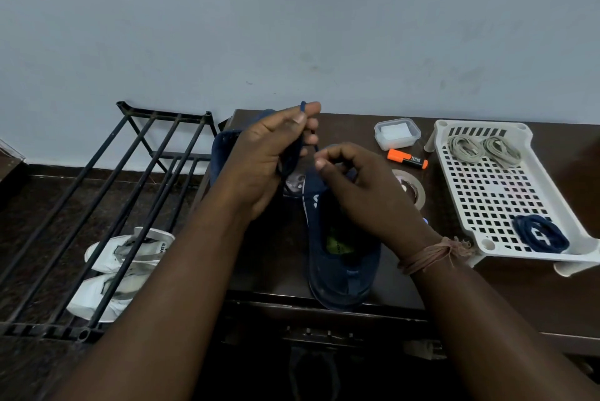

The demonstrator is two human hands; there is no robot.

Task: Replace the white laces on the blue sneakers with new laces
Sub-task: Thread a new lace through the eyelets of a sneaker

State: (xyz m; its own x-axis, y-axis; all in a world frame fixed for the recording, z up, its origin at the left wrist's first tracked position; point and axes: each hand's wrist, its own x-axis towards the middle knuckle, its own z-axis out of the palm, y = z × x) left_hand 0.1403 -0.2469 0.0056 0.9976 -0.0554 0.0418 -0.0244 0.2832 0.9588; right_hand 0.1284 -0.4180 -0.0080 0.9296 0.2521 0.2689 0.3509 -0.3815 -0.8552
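Navy lace (pixel 302 107) between left fingers (pixel 311 108)

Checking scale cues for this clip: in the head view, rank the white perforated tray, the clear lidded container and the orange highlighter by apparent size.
1. white perforated tray, by far the largest.
2. clear lidded container.
3. orange highlighter, about as long as the container but much slimmer.
All sit at a similar distance, so the order seems reliable.

Dim, cool, bluish light across the wall (pixel 324 43), flat and soft, no hard shadows anywhere. The dark bench (pixel 519 296) swallows detail, and the bottom edge sinks near black. Wide-angle bend curves the edges. Slight softness throughout, and the forearms close to the lens look stretched.
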